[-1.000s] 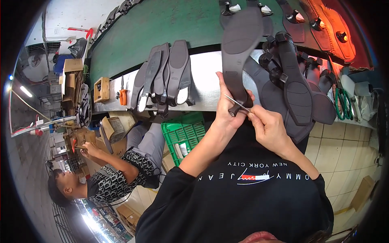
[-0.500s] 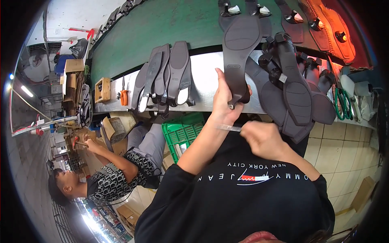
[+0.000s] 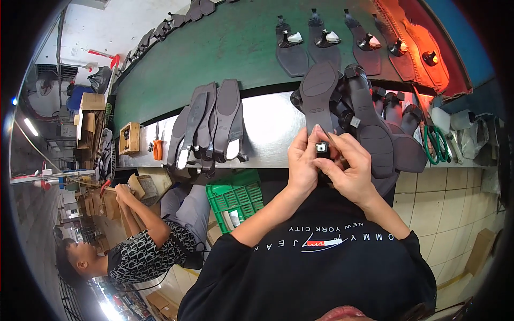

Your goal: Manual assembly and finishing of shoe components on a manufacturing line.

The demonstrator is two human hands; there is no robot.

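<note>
Both my hands are closed around the heel end of a dark grey-brown shoe sole (image 3: 318, 88), whose toe end points away from me. On the near side my left hand (image 3: 302, 163) grips the edge. My right hand (image 3: 349, 167) holds the other side, with its thumb and fingers around the heel. Between my fingers shows the black heel tip (image 3: 322, 148), with a pale square spot on its end. Right beside the held sole lies a heap of similar soles (image 3: 376, 142) with black heels. My fingers hide the rest of the heel.
A green-topped bench (image 3: 230, 45) carries heeled soles (image 3: 325, 49) in a row, some under orange light. More soles (image 3: 208, 120) lie left, beside orange-handled pliers (image 3: 157, 148) and a wooden box (image 3: 129, 138). Green-handled scissors (image 3: 436, 144) are right. A green crate (image 3: 235, 198) stands below; a co-worker (image 3: 152, 246) sits left.
The sole has come lower and closer to me. My right hand, earlier apart with a thin clear strip, has moved up onto the heel beside my left. The strip no longer shows.
</note>
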